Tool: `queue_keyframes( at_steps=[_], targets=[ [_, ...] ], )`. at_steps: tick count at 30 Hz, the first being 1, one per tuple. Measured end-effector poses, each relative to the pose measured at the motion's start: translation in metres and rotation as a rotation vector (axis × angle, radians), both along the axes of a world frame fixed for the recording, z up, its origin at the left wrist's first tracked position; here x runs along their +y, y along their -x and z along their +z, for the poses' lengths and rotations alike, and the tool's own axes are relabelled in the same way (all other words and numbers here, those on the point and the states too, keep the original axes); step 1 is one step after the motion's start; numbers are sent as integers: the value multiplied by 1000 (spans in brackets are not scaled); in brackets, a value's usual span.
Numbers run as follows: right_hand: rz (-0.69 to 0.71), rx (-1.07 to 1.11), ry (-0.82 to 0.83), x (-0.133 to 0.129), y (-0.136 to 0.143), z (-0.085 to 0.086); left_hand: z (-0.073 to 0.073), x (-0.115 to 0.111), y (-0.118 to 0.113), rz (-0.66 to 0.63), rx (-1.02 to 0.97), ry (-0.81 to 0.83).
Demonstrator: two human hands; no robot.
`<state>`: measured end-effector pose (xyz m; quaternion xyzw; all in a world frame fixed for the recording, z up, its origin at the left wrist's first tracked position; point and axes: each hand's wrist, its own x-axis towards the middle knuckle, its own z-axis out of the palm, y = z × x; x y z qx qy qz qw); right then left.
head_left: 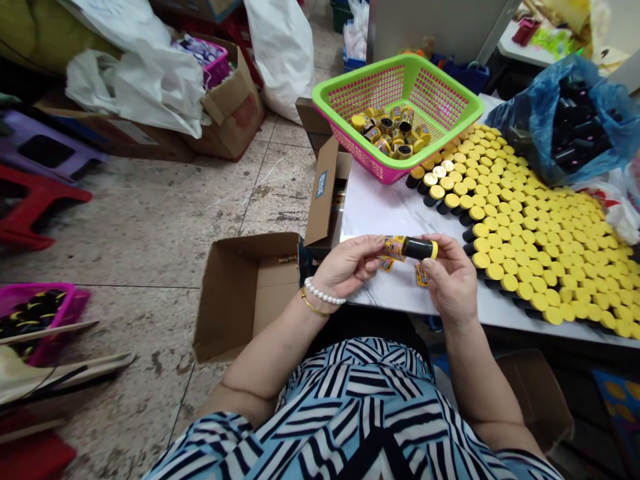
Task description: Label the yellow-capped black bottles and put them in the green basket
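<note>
Level between my two hands, over the front edge of the white table, is a small cylinder (419,249) with a black body, a yellow cap on its right end and a printed sleeve at its left. My left hand (354,265) pinches the sleeve end; my right hand (453,277) grips the capped end between thumb and fingers. Small printed labels (421,275) lie on the table just below. Many black cylinders with yellow caps (520,233) stand packed upright to the right. Behind, a green and pink basket (400,73) holds wrapped cylinders.
A blue plastic bag (530,107) of black pieces sits at the table's back right. An open cardboard box (225,300) is left of my lap, and another box (323,193) adjoins the table's left edge. White sacks (283,53) stand behind on the floor.
</note>
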<state>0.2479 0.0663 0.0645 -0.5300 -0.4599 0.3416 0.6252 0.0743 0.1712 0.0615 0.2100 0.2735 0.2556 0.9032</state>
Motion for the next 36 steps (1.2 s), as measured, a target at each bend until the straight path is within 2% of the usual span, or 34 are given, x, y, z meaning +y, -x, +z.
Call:
queue_keyframes(
  at_steps=[4,9,12,16,23,27,30,36],
  targets=[
    [-42,-36,-49,1,0,1,0,0,-3,4,-33,24],
    [-76,-135,4,-4,1,12,-2,-1,-6,-18,-22,-5],
    [-60,-98,17,-4,7,14,-1,-5,-10,9,7,-47],
    [5,-28,-1,-3,10,11,0,-9,-10,-3,37,-90],
    [-69,-59,-46,-5,2,8,-4,-6,-9,-21,30,-127],
    [-134,109,-83,-5,2,11,-7,-6,-11,15,-5,-88],
    [-107,235,-60,-2,7,8,-9,-6,-13,8,-31,-75],
    [-82,295,32,2,20,-4,-11,-5,-13,-5,-63,-47]
  ],
)
